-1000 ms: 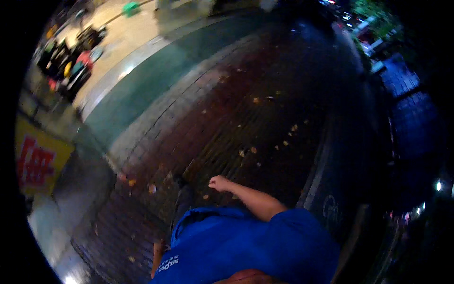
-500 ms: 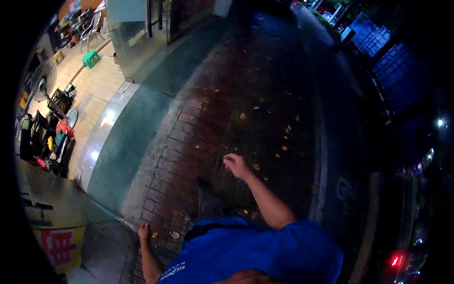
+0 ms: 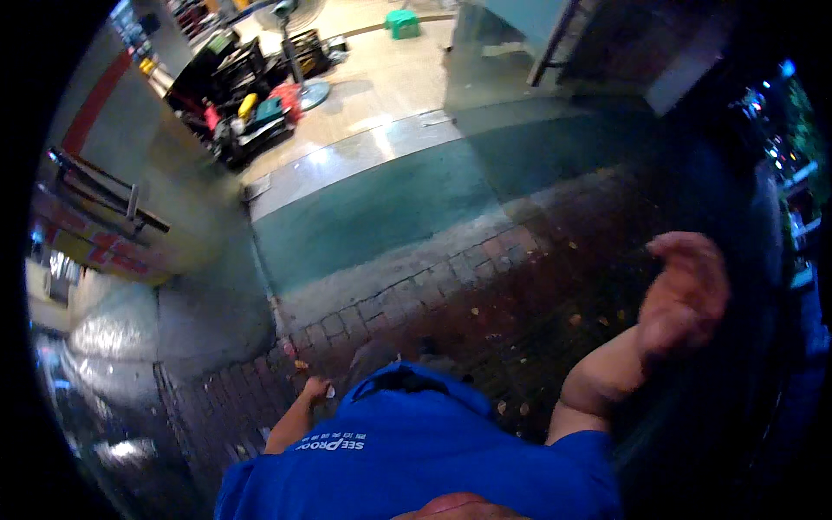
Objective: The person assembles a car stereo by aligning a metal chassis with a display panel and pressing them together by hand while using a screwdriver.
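My right hand [image 3: 689, 295] is raised high on the right, in front of the dark pavement, with its elbow bent. Motion smears it, but the fingers look loosely bent and apart, and I see nothing in them. Low beside my blue shirt [image 3: 390, 442], my left hand [image 3: 317, 389] hangs over the brick paving [image 3: 373, 321]. It is small and dim here, so how its fingers are held does not show. Neither hand touches anything I can make out.
A lit doorway with a pale metal sill [image 3: 355, 165] opens ahead, fronted by a green strip [image 3: 381, 217]. Inside stand black crates of tools [image 3: 247, 108], a pedestal fan [image 3: 313, 94] and a green stool [image 3: 402, 24]. A glass door with a handle [image 3: 108, 195] stands at left. Fallen leaves [image 3: 575, 320] dot the bricks.
My view has swung left, so the doorway now lies ahead rather than to the left. My right hand has risen and moved outward to the right; my left stays low at my side.
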`<state>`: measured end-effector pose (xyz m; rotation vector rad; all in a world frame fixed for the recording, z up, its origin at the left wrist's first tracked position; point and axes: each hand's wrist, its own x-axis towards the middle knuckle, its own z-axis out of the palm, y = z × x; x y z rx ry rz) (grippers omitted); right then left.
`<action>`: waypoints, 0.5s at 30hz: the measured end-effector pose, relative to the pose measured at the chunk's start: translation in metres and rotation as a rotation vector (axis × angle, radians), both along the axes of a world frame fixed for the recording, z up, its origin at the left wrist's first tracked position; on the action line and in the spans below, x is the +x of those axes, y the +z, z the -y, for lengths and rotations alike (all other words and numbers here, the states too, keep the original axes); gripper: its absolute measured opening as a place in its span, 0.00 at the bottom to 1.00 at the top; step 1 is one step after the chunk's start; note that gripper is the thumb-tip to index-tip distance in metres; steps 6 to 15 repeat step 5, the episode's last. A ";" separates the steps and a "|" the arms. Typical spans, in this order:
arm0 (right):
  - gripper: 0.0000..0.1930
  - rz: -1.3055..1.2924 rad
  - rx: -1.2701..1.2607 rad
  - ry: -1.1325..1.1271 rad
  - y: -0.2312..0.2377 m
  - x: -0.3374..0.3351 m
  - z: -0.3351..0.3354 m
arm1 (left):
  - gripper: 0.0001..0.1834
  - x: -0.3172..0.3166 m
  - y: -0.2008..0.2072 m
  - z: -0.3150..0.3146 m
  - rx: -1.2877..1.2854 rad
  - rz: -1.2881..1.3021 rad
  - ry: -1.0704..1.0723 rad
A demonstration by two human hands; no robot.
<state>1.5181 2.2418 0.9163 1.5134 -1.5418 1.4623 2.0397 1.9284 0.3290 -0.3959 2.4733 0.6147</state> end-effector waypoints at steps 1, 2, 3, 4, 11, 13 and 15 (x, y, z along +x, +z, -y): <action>0.36 -0.151 0.056 0.052 0.024 -0.014 0.010 | 0.14 -0.032 0.009 0.000 -0.063 -0.145 0.021; 0.39 -0.285 0.084 0.137 0.048 -0.028 0.021 | 0.15 -0.054 0.014 0.010 0.071 -0.106 0.432; 0.39 -0.345 0.102 0.165 0.067 -0.035 0.029 | 0.17 -0.076 0.016 0.024 0.207 -0.078 0.833; 0.40 -0.417 0.140 0.184 0.089 -0.039 0.036 | 0.17 -0.107 0.015 0.032 0.212 -0.087 0.836; 0.40 -0.294 0.107 0.321 0.050 -0.072 0.095 | 0.19 -0.040 0.046 0.022 0.199 0.008 1.015; 0.40 -0.294 0.107 0.321 0.050 -0.072 0.095 | 0.19 -0.040 0.046 0.022 0.199 0.008 1.015; 0.40 -0.294 0.107 0.321 0.050 -0.072 0.095 | 0.19 -0.040 0.046 0.022 0.199 0.008 1.015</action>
